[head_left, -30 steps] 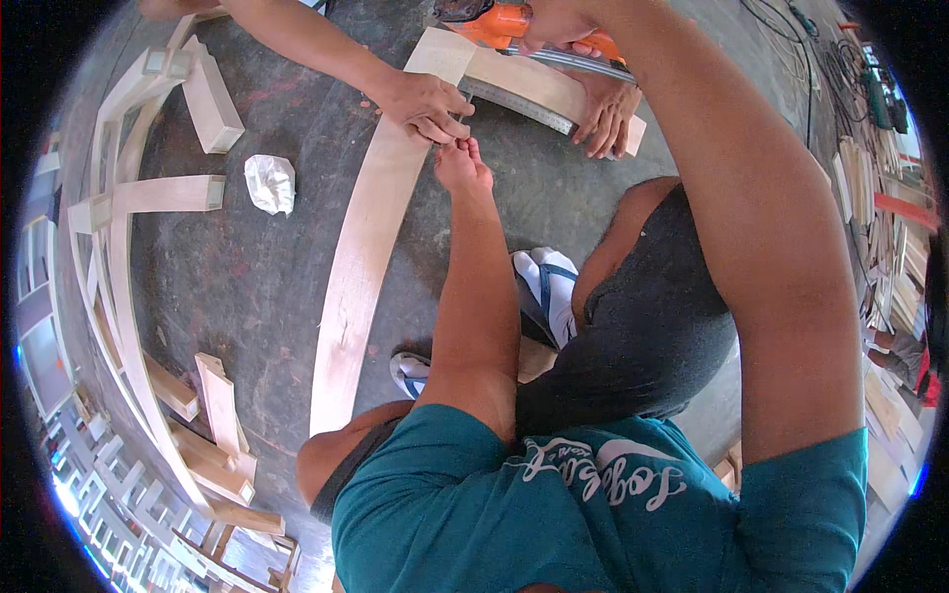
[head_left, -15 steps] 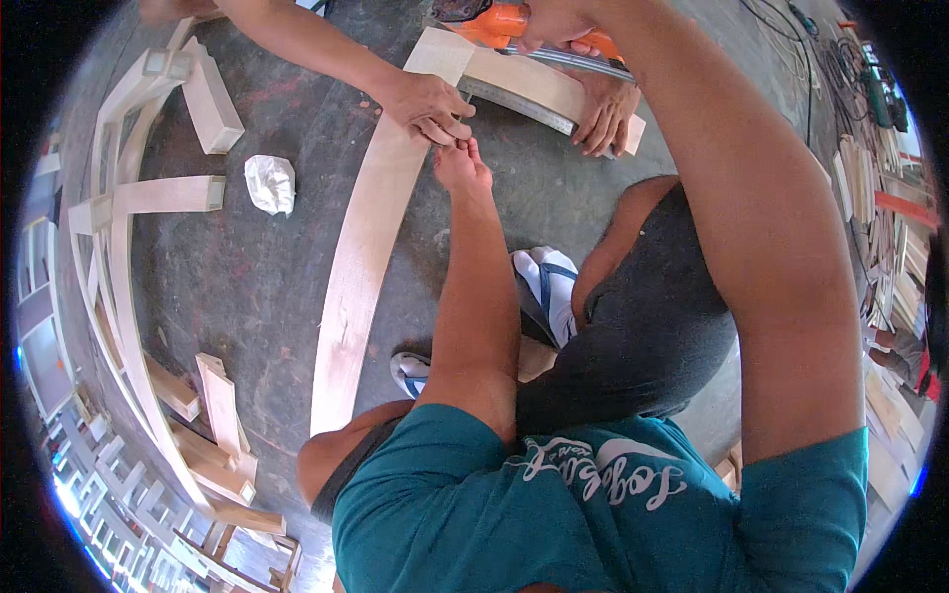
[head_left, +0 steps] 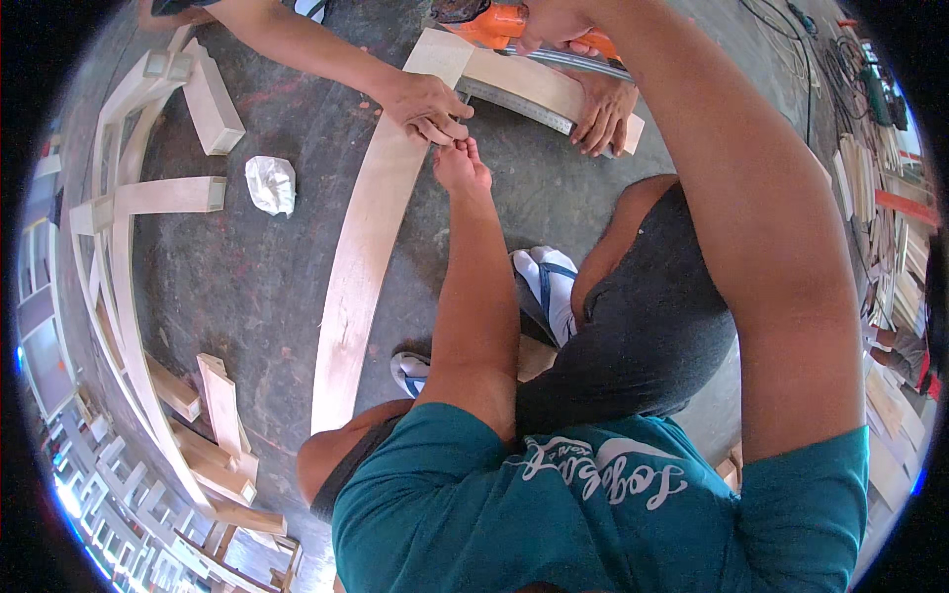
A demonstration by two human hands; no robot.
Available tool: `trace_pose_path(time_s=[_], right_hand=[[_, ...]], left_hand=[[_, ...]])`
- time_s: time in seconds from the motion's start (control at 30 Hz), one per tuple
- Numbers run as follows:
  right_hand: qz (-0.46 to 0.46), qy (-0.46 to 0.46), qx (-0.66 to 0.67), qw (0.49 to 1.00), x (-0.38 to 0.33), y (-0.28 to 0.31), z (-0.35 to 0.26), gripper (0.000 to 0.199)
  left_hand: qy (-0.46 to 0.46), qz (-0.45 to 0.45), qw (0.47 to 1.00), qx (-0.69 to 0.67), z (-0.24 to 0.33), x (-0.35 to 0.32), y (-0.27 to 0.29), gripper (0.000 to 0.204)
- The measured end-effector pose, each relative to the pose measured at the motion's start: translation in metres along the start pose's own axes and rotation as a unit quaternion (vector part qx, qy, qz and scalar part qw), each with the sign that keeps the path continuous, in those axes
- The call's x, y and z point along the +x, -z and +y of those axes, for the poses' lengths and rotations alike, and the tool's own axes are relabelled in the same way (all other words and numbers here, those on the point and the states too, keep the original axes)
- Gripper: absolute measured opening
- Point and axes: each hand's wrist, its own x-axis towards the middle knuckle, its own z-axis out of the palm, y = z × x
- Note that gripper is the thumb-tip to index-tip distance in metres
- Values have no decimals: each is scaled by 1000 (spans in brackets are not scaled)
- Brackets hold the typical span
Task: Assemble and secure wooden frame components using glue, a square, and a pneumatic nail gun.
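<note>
A long pale curved wooden board (head_left: 358, 267) meets a shorter wooden piece (head_left: 524, 81) at its far end, forming a corner. My left hand (head_left: 462, 168) is closed on the long board's inner edge just below that corner. High in the view, my right hand (head_left: 559, 22) grips an orange nail gun (head_left: 491, 25), its silver magazine stretching over the shorter piece. Its nose lies near the joint; exact contact I cannot tell. A co-worker's hand (head_left: 425, 104) presses on the long board, touching or almost touching my left fingers. The co-worker's other hand (head_left: 605, 111) holds the shorter piece's right end.
A crumpled white bundle (head_left: 270, 185) lies on the dark floor left of the board. Farther left stands a curved wooden frame (head_left: 124, 247), with loose blocks (head_left: 222, 415) around it. My sandalled feet (head_left: 549, 287) are close to the board. Cables and stacked timber (head_left: 900, 257) line the right side.
Both my hands, the nail gun and the boards hold their places. The co-worker's upper arm and sleeve have shifted slightly at the top left.
</note>
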Motion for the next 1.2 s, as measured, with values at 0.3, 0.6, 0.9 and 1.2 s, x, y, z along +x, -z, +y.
trace_pose_path(time_s=[0.3, 0.6, 0.9, 1.2], right_hand=[[-30, 10, 29, 999, -12, 5, -2, 48], [160, 164, 15, 973, -17, -80, 53, 42], [68, -42, 100, 992, -130, -260, 85, 46], [160, -149, 153, 964, -87, -393, 124, 47]], left_hand=[[7, 3, 1000, 12, 3, 0, 1, 14], [7, 15, 1000, 15, 21, 14, -5, 17], [-5, 20, 997, 72, 39, 12, -7, 20], [-14, 37, 995, 95, 44, 8, -12, 22]])
